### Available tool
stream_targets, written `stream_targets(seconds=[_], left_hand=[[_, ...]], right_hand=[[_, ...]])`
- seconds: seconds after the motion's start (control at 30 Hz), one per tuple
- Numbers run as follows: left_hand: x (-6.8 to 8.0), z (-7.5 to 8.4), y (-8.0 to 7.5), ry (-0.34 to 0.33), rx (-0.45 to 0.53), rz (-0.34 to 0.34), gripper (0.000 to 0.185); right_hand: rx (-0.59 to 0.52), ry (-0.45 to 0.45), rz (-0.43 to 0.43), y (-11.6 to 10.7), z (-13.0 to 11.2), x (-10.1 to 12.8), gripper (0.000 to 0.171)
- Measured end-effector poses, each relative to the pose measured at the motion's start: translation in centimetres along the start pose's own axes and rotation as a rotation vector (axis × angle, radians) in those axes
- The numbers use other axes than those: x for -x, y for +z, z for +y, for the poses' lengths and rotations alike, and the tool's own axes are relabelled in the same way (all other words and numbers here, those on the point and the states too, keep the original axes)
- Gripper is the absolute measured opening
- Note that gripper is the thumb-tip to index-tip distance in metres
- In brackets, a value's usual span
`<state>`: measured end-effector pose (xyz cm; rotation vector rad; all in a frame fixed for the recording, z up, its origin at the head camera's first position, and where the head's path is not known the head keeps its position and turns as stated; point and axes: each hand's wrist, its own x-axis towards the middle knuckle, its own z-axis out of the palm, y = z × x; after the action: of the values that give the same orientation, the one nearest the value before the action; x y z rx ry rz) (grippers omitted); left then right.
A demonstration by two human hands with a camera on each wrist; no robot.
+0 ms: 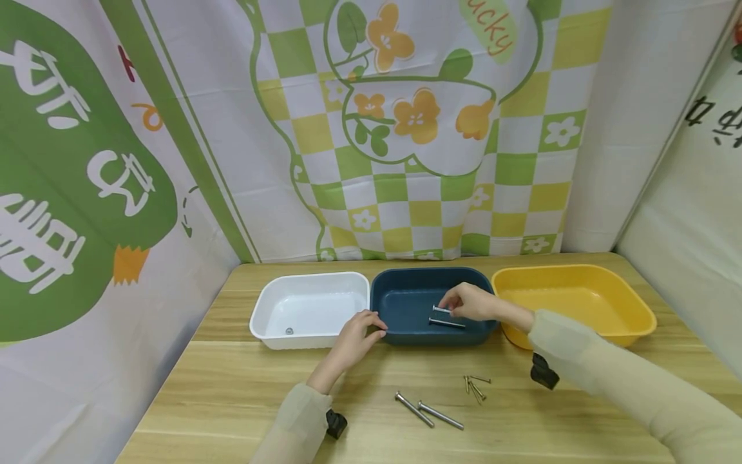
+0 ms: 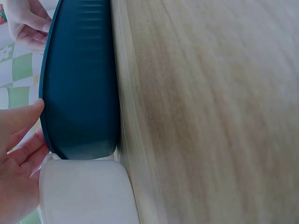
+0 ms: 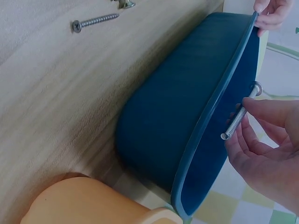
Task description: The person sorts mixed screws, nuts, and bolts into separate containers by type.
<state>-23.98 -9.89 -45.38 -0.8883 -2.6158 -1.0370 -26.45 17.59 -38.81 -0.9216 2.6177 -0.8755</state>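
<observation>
My right hand (image 1: 472,301) pinches a silver bolt (image 3: 238,116) between thumb and fingers, above the dark blue bin (image 1: 400,338). The bolt is tilted, its threaded end pointing away from the palm in the right wrist view. Inside that bin lies another long bolt (image 1: 447,323). With thumb and fingertips, my left hand (image 1: 355,338) holds the blue bin's near left rim, beside the white bin (image 1: 263,322). The left wrist view has the thumb (image 2: 35,109) at the rim, with the other fingers partly hidden behind it.
A small metal piece (image 1: 289,330) lies in the white bin. To the right stands a yellow bin (image 1: 637,322), partly behind my right forearm. Two long silver bolts (image 1: 440,415) and several small brass-coloured screws (image 1: 476,389) lie on the wooden table (image 1: 203,406) in front.
</observation>
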Motion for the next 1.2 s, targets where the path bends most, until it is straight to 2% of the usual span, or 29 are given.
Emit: stream_targets(seconds=[0.37,0.7,0.77,0.8,0.83,0.9,0.93,1.0,1.03,1.07,1.13,1.17,1.2], left_hand=[[-0.1,-0.1,-0.1,-0.010,0.005,-0.011,0.008],[0.0,-0.1,-0.1,-0.012,0.001,-0.013,0.009],[0.0,-0.1,-0.1,-0.016,0.001,-0.013,0.009],[0.0,-0.1,-0.1,-0.015,0.000,-0.012,0.009],[0.0,-0.1,-0.1,-0.015,0.002,-0.011,0.009],[0.0,0.0,-0.1,-0.013,0.003,-0.011,0.009],[0.0,0.0,-0.1,-0.011,0.003,-0.011,0.009],[0.0,-0.1,-0.1,-0.009,0.008,-0.011,0.009],[0.0,-0.1,0.0,-0.009,0.007,-0.012,0.009],[0.0,-0.1,0.0,-0.008,0.005,-0.012,0.009],[0.0,-0.1,0.0,-0.003,0.001,-0.010,0.009],[0.0,-0.1,0.0,-0.001,-0.001,-0.010,0.009],[0.0,-0.1,0.0,0.001,-0.004,-0.009,0.009]], right_hand=[[0.011,0.041,-0.036,-0.1,1.4,-0.7,0.020],[0.034,0.043,-0.068,0.2,2.3,-1.4,0.023],[0.014,-0.041,-0.049,1.3,6.2,-2.6,0.022],[0.027,-0.061,-0.046,1.7,6.8,-2.8,0.023],[0.015,-0.097,-0.041,2.4,9.3,-3.6,0.022],[0.012,-0.096,-0.056,3.2,12.0,-4.5,0.021],[-0.007,-0.143,-0.055,3.6,13.4,-4.9,0.020],[-0.005,-0.057,-0.082,2.9,10.7,-4.1,0.020],[-0.024,-0.027,-0.090,2.6,10.4,-4.1,0.019],[-0.021,0.016,-0.097,2.0,8.1,-3.4,0.019],[-0.020,0.010,-0.089,1.5,5.8,-2.6,0.019],[-0.004,0.049,-0.091,1.4,4.8,-2.4,0.020],[0.001,0.047,-0.093,1.5,5.1,-2.5,0.020]])
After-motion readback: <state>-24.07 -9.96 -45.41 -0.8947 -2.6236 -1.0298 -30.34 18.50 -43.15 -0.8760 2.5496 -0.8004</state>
